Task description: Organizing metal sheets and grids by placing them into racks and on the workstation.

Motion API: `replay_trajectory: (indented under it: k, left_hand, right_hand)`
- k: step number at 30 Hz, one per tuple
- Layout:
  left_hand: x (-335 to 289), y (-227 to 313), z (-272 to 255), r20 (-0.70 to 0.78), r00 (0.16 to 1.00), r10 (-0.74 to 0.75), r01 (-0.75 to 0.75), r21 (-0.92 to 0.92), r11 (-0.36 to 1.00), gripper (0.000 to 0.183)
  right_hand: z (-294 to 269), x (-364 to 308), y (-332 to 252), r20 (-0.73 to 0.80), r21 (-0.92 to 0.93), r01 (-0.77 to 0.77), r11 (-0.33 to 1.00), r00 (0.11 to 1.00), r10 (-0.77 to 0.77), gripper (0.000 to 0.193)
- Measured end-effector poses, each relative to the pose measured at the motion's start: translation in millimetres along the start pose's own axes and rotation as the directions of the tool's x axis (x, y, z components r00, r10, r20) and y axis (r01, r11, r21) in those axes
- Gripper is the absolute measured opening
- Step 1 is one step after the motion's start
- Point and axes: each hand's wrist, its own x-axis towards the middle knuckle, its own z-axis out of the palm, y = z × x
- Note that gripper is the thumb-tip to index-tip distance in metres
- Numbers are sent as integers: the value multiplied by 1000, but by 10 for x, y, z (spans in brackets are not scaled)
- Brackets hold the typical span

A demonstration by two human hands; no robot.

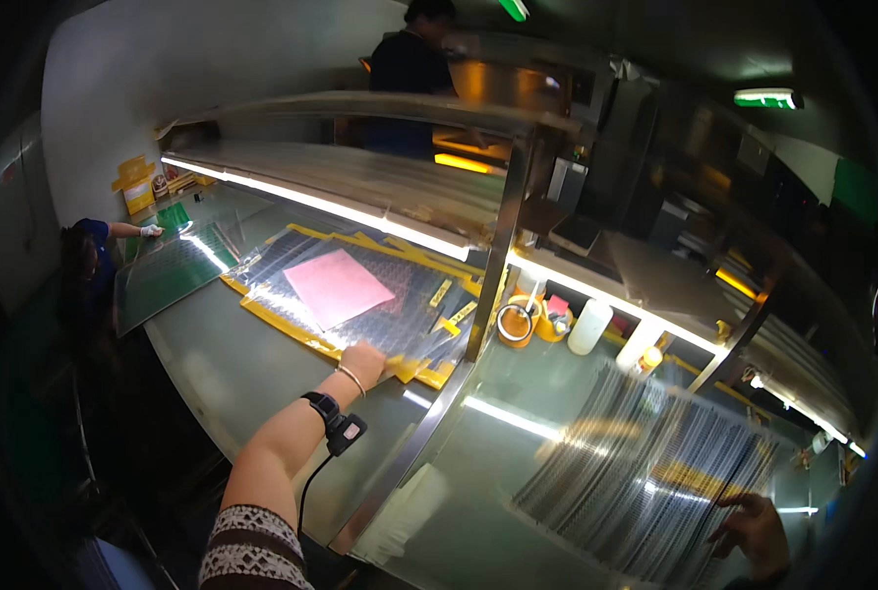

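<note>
My left hand [364, 364] is closed at the near edge of a clear sheet [414, 305] bordered with yellow tape. A blurred yellow piece shows beside its fingers, and what they hold cannot be made out. A pink square sheet [339, 288] lies on top of the clear one. At the lower right, my right hand [754, 536] is in shadow, its fingers bent around the right edge of a see-through film [645, 482] with dark stripes. The film is smeared by motion and spreads over the right part of the table.
A metal post [498, 251] divides the grey-green table [213, 364]. Tape rolls [515, 323] and a white bottle [589, 326] stand under the lit shelf. A glove [408, 511] lies near the front edge. One co-worker [85, 256] handles a green sheet at left; another person [409, 74] stands behind.
</note>
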Motion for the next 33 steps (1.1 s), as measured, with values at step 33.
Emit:
replay_trajectory:
  k: [33]
  left_hand:
    - [-529,114,-320,-614,789,4,-171,-214,962,26]
  right_hand:
    - [959,449,655,396,474,-253,844,917,53,30]
